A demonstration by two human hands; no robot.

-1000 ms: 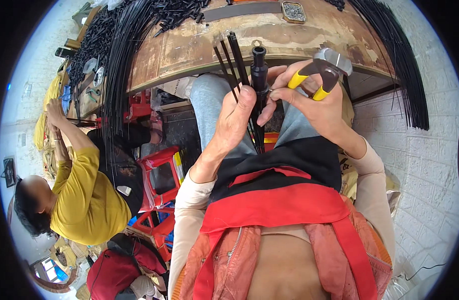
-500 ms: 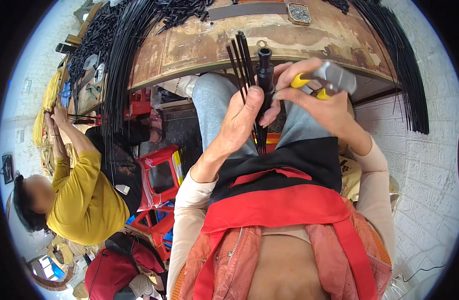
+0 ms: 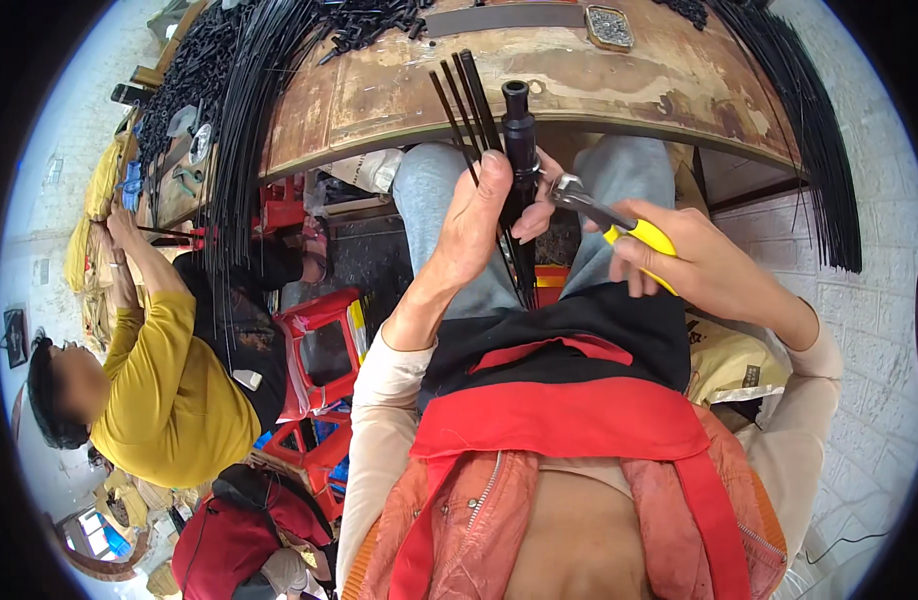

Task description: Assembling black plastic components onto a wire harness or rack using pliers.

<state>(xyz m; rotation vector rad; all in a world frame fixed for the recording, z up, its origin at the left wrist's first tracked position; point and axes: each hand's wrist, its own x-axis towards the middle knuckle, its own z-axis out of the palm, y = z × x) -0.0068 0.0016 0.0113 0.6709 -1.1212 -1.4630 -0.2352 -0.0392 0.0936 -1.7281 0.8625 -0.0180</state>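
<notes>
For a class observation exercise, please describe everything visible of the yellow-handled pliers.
The yellow-handled pliers have a silvery, metallic-looking head, dark arms and yellow grips that look like plastic. The right hand holds them by the grips, head slanting toward the picture's upper left. The head is close to the black tubular piece; contact and jaw opening are unclear.

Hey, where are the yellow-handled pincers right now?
In the head view, right of centre: the yellow-handled pincers are in the right hand, their metal end close to the right of the black tubular fitting in the left hand.
</notes>
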